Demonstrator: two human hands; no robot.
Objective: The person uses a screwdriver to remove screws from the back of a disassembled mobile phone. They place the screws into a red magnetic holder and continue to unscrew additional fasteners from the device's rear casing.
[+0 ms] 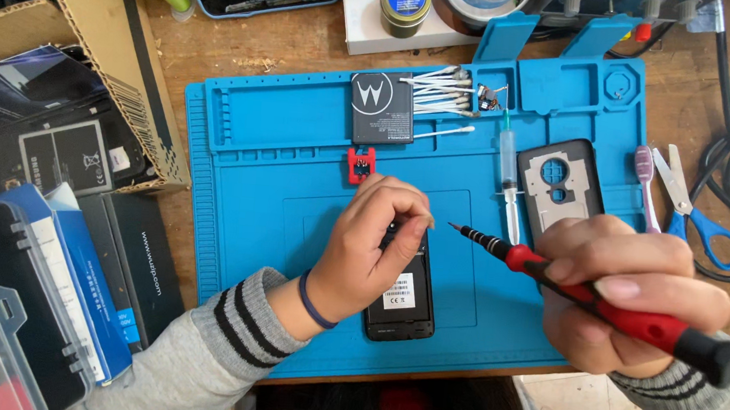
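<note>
Cluttered wooden worktop [247, 48], blue repair mat [282, 155]. Left hand [375, 240] pinches the opened black phone [401, 295] mid-mat; right hand [627, 291] clenches the red screwdriver [584, 292], tip hovering just beside. Best seat the tip squarely, phone pinned flat.

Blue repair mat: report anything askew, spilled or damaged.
Nothing looks spilled or broken. The black phone under the left hand lies open-backed; its grey rear cover and black battery sit apart on the blue silicone mat.

Opened black phone [402, 299], red-handled screwdriver [600, 300]
</note>
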